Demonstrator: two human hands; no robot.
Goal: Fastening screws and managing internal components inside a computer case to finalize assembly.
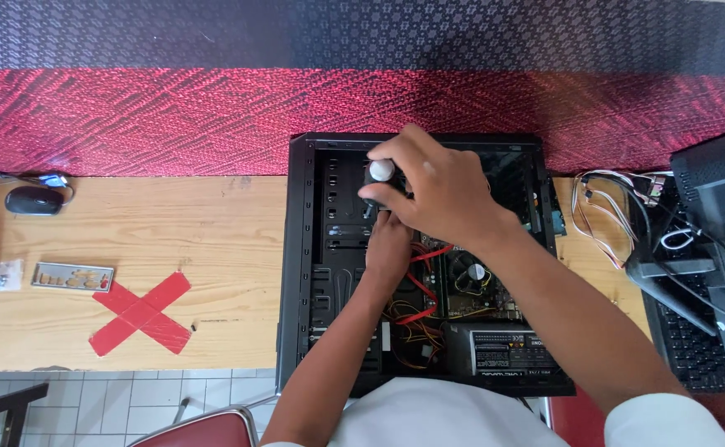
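Right hand [437, 186] closes its grip on a screwdriver [379, 178] inside the open computer case [300, 265]; left hand [389, 248] below it.

Light: bright, even daylight across the bench [130, 240].
Shadows: soft and short; deep shade inside the computer case [304, 248].
Glare: small highlight on the white knob [381, 170].
Focus: mostly sharp; the wires in the case may be slightly blurred.
Edges: mild bending at the corners.
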